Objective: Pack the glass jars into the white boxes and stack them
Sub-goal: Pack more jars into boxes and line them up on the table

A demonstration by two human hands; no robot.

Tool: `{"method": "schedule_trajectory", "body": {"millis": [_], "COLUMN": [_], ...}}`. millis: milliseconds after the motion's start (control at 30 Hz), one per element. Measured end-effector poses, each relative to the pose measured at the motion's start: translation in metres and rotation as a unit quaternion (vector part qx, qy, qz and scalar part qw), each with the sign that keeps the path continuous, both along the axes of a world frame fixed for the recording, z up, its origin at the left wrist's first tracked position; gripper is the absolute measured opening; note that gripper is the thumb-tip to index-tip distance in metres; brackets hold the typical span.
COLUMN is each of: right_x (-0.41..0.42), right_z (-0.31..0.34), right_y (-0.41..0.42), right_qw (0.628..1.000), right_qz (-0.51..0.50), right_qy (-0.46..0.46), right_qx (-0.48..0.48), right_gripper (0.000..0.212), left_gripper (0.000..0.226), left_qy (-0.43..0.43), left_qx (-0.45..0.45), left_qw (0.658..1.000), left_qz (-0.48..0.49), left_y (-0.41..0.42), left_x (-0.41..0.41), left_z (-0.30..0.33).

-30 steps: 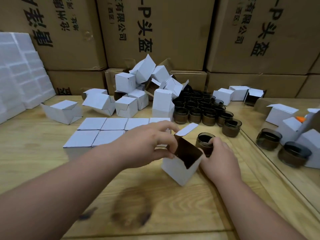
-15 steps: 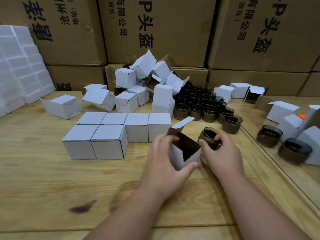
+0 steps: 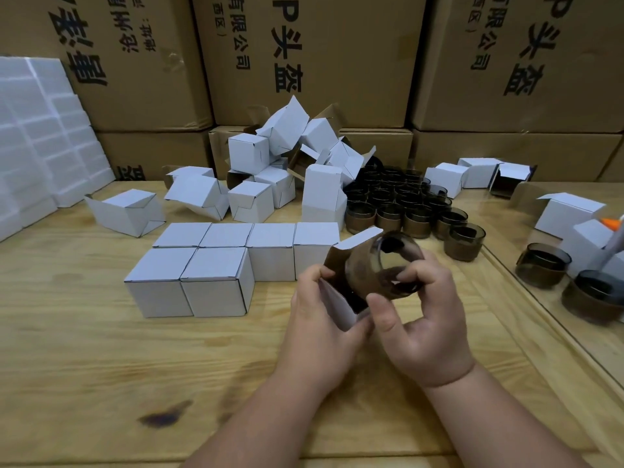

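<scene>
My left hand (image 3: 324, 329) grips an open white box (image 3: 337, 309) tilted on its side, its brown inside and raised flap facing right. My right hand (image 3: 422, 319) pinches a dark glass jar (image 3: 381, 268) by its rim, the jar's base partly inside the box mouth. Several closed white boxes (image 3: 216, 282) stand in two rows on the wooden table to the left. A cluster of several more dark jars (image 3: 405, 204) sits behind my hands. Loose folded boxes (image 3: 283, 163) are heaped further back.
Large brown cartons (image 3: 304, 55) wall off the back. White foam sheets (image 3: 40, 130) lean at the left. A glass-topped surface at the right carries more jars (image 3: 543, 268), white boxes (image 3: 567, 211) and an orange-tipped tool (image 3: 611, 224). A dark stain (image 3: 162, 417) marks the table near me.
My right hand lifted the jar off the table and brought it to the box mouth. My left hand tilted the box toward it and moved its grip lower.
</scene>
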State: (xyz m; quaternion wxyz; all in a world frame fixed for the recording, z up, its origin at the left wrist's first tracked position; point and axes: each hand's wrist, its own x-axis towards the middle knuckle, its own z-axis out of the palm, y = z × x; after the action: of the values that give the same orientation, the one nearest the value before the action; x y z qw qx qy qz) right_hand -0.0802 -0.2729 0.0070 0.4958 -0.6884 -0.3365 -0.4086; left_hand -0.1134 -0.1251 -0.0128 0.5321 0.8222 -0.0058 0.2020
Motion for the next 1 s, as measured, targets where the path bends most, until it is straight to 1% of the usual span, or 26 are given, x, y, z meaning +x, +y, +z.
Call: {"method": "schedule_trajectory", "body": {"millis": [67, 167, 267, 367, 500, 633, 767, 933, 1000], "right_x": [-0.005, -0.009, -0.006, 0.000, 0.006, 0.009, 0.009, 0.010, 0.011], "right_z": [0.001, 0.001, -0.003, -0.006, -0.007, -0.007, -0.008, -0.007, -0.007], "right_y": [0.008, 0.014, 0.011, 0.004, -0.001, 0.000, 0.001, 0.001, 0.002], "right_qw": [0.999, 0.999, 0.999, 0.998, 0.996, 0.993, 0.988, 0.984, 0.981], "right_qz": [0.011, 0.017, -0.002, -0.022, -0.051, -0.074, -0.090, -0.096, -0.095], "right_qy": [-0.017, -0.012, 0.022, 0.063, 0.073, 0.083, 0.098, 0.079, 0.093], "right_qx": [-0.029, -0.048, -0.028, 0.001, 0.005, -0.031, -0.072, -0.128, -0.144], "right_gripper": [0.040, 0.038, 0.032, 0.030, 0.031, 0.033, 0.030, 0.030, 0.031], "left_gripper": [0.071, 0.066, 0.067, 0.073, 0.076, 0.073, 0.071, 0.079, 0.083], "left_qy": [-0.004, -0.031, -0.007, 0.001, -0.006, -0.006, -0.004, -0.011, -0.011], "left_qx": [-0.011, -0.015, -0.031, -0.027, -0.020, -0.027, -0.034, -0.043, -0.045], "left_qw": [1.000, 0.999, 0.999, 1.000, 1.000, 1.000, 0.999, 0.999, 0.999], "left_qz": [-0.008, -0.016, -0.009, -0.004, -0.003, -0.006, -0.010, -0.024, -0.028], "left_y": [-0.001, -0.001, -0.001, 0.000, 0.001, 0.001, 0.001, 0.002, 0.002], "left_x": [0.001, 0.001, 0.001, 0.001, 0.002, 0.003, 0.004, 0.006, 0.006], "left_z": [0.003, 0.006, 0.002, -0.003, -0.005, -0.006, -0.006, -0.008, -0.007]}}
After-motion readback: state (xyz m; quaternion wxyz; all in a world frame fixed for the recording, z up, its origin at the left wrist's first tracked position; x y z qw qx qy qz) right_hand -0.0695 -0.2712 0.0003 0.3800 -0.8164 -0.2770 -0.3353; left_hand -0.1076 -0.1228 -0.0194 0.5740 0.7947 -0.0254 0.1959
